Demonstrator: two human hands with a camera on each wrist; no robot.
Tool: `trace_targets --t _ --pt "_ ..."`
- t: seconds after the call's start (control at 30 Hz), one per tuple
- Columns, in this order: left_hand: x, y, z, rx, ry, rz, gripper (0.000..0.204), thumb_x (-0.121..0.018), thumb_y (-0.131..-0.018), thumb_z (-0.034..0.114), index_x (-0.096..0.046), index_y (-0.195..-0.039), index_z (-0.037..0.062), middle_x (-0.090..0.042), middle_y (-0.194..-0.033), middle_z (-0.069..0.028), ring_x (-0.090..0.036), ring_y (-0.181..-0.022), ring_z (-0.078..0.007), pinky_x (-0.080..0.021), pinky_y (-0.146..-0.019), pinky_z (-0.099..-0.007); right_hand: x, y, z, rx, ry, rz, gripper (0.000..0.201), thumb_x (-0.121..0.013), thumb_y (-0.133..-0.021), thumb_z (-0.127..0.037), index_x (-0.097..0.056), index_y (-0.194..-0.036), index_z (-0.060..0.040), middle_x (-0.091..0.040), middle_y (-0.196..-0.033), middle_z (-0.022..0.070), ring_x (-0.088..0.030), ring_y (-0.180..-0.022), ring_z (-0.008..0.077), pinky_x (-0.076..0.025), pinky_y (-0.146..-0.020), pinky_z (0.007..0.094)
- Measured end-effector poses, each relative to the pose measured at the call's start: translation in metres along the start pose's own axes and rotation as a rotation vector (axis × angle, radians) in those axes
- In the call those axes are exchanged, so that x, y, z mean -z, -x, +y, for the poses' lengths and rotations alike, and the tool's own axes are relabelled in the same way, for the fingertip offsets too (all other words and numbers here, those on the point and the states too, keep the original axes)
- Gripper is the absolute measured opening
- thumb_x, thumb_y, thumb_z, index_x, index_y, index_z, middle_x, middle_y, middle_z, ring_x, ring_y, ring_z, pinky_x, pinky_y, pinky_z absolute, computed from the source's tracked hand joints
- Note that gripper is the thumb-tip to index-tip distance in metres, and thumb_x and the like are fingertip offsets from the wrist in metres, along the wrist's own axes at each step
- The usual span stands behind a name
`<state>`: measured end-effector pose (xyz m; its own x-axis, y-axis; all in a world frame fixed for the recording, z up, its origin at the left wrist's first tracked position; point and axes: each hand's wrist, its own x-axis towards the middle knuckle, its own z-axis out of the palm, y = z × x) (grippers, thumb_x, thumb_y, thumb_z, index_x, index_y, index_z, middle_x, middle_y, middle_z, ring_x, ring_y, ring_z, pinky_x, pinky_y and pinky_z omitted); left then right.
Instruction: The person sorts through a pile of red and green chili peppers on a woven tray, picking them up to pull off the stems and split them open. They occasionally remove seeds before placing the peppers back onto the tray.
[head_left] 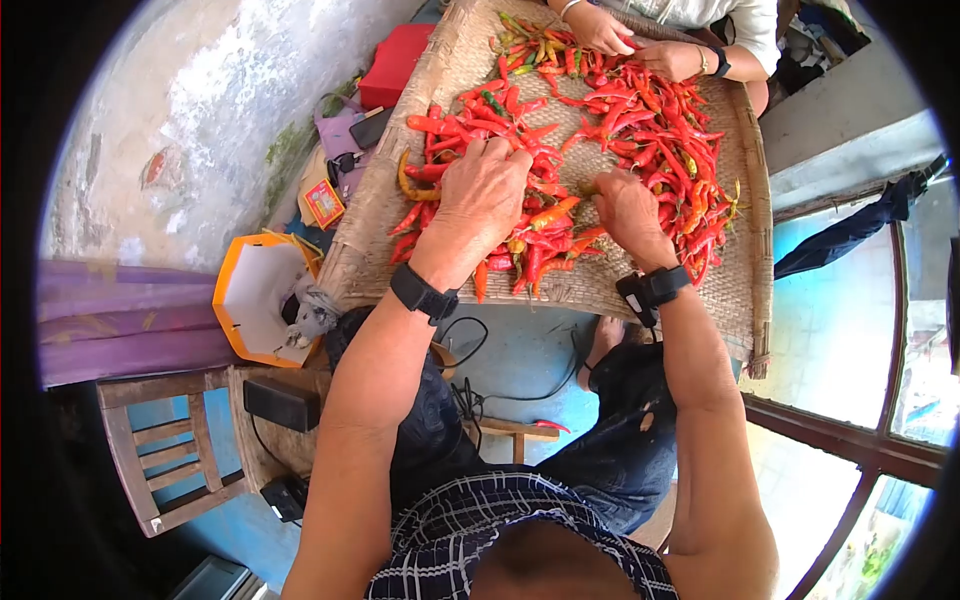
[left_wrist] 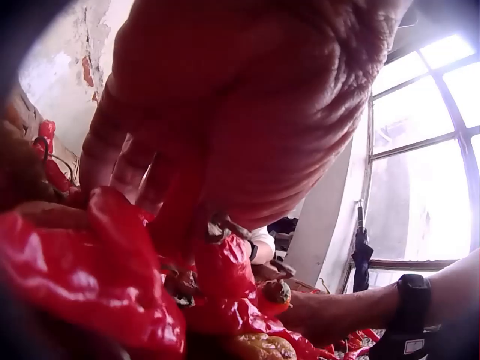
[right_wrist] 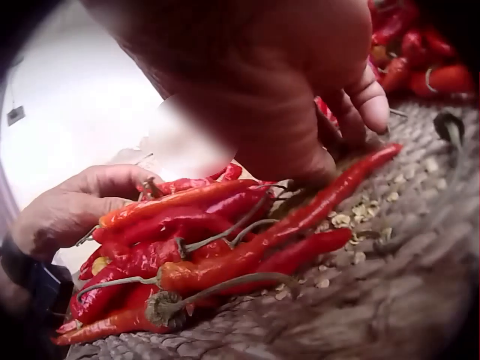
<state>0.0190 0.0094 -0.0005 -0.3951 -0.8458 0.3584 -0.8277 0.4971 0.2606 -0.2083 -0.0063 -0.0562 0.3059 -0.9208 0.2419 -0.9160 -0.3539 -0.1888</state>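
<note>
Apparently, chillies (head_left: 684, 160) are being sorted by left hand (head_left: 480, 200) and right hand (head_left: 634, 214), grips indiscernible; careful picking-out is needed next.

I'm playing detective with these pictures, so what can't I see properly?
Head view: fingertips of the left hand, hidden beneath its knuckles.
Right wrist view: anything the right hand may hold, hidden behind that hand.
Head view: the head of the other person, cut off by the top edge.
Head view: any writing on the red-yellow box, too small.
</note>
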Motion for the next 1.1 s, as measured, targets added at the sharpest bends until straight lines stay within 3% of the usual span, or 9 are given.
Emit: trace_targets --t 0.27,0.37,0.47,0.53,0.6,0.73,0.93,1.0,1.1 --pt "0.001 0.005 0.020 -0.145 0.117 -0.021 0.024 -0.070 -0.072 0.026 -0.058 -0.074 0.0049 -0.053 -0.081 -0.0108 -0.052 -0.084 -0.0288 -0.045 -0.075 -0.0389 0.041 -0.013 0.021 -0.255 -0.564 -0.302 0.033 -0.067 -0.078 -0.025 -0.063 -0.100 -0.0017 -0.064 -0.074 0.0100 -0.059 -0.059 0.0157 -0.048 -0.057 0.0305" --pt "-0.002 0.010 0.018 -0.165 0.005 -0.138 0.024 -0.070 -0.072 0.024 -0.058 -0.077 0.0045 -0.053 -0.079 -0.0090 -0.052 -0.083 -0.0288 -0.045 -0.076 -0.0400 0.051 -0.017 0.018 -0.511 -1.577 0.318 0.039 -0.061 -0.088 -0.023 -0.053 -0.113 0.0064 -0.064 -0.087 0.0078 -0.056 -0.066 0.0103 -0.045 -0.056 0.0229" --pt "-0.013 0.007 0.004 -0.227 0.051 -0.112 0.022 -0.067 -0.074 0.022 -0.059 -0.081 0.0042 -0.054 -0.079 -0.0098 -0.053 -0.084 -0.0285 -0.045 -0.075 -0.0401 0.058 -0.010 0.006 -0.383 -1.073 0.246 0.038 -0.061 -0.088 -0.020 -0.054 -0.116 0.0036 -0.062 -0.092 0.0092 -0.056 -0.074 0.0110 -0.046 -0.062 0.0244" --pt "-0.007 0.005 0.006 -0.240 0.129 -0.082 0.019 -0.064 -0.077 0.020 -0.058 -0.084 0.0034 -0.055 -0.080 -0.0114 -0.053 -0.083 -0.0290 -0.044 -0.074 -0.0403 0.050 -0.004 -0.007 0.036 -0.746 0.017 0.033 -0.060 -0.087 -0.013 -0.056 -0.116 0.0003 -0.060 -0.093 0.0044 -0.054 -0.073 0.0114 -0.046 -0.067 0.0276" --pt "0.000 0.003 0.010 -0.118 0.292 -0.052 0.017 -0.062 -0.079 0.019 -0.056 -0.083 0.0028 -0.056 -0.078 -0.0128 -0.054 -0.082 -0.0309 -0.044 -0.074 -0.0406 0.059 0.006 -0.038 0.134 -0.697 -0.110 0.026 -0.062 -0.085 -0.011 -0.060 -0.108 0.0009 -0.060 -0.085 0.0039 -0.050 -0.068 0.0108 -0.044 -0.063 0.0290" --pt "0.015 -0.001 0.018 0.004 0.422 -0.165 0.020 -0.062 -0.081 0.020 -0.056 -0.090 0.0036 -0.059 -0.083 -0.0141 -0.058 -0.082 -0.0326 -0.045 -0.072 -0.0394 0.061 0.012 -0.043 0.148 -0.623 -0.206 0.020 -0.062 -0.086 -0.013 -0.062 -0.100 0.0015 -0.058 -0.072 0.0033 -0.046 -0.062 0.0100 -0.042 -0.058 0.0292" --pt "0.009 0.000 0.013 0.045 0.438 -0.049 0.024 -0.067 -0.077 0.018 -0.056 -0.094 0.0040 -0.061 -0.087 -0.0140 -0.059 -0.084 -0.0329 -0.047 -0.071 -0.0403 0.098 0.014 -0.016 -0.135 -0.954 -0.702 0.023 -0.064 -0.085 -0.025 -0.065 -0.081 -0.0017 -0.054 -0.061 -0.0032 -0.047 -0.056 0.0044 -0.036 -0.050 0.0222" --pt "0.003 0.001 0.011 -0.021 0.343 -0.063 0.024 -0.067 -0.076 0.018 -0.057 -0.093 0.0042 -0.060 -0.086 -0.0132 -0.058 -0.084 -0.0323 -0.047 -0.072 -0.0403 0.099 0.016 -0.005 -0.130 -1.012 -0.669 0.025 -0.063 -0.086 -0.027 -0.063 -0.080 -0.0032 -0.054 -0.060 -0.0027 -0.047 -0.055 0.0032 -0.034 -0.048 0.0204" --pt "-0.005 0.006 0.007 -0.170 0.192 -0.092 0.024 -0.068 -0.075 0.018 -0.057 -0.092 0.0045 -0.059 -0.085 -0.0118 -0.057 -0.085 -0.0312 -0.046 -0.074 -0.0398 0.094 0.009 0.011 -0.312 -1.383 -0.226 0.030 -0.057 -0.090 -0.027 -0.060 -0.104 -0.0011 -0.058 -0.070 0.0017 -0.050 -0.060 0.0048 -0.040 -0.055 0.0190"
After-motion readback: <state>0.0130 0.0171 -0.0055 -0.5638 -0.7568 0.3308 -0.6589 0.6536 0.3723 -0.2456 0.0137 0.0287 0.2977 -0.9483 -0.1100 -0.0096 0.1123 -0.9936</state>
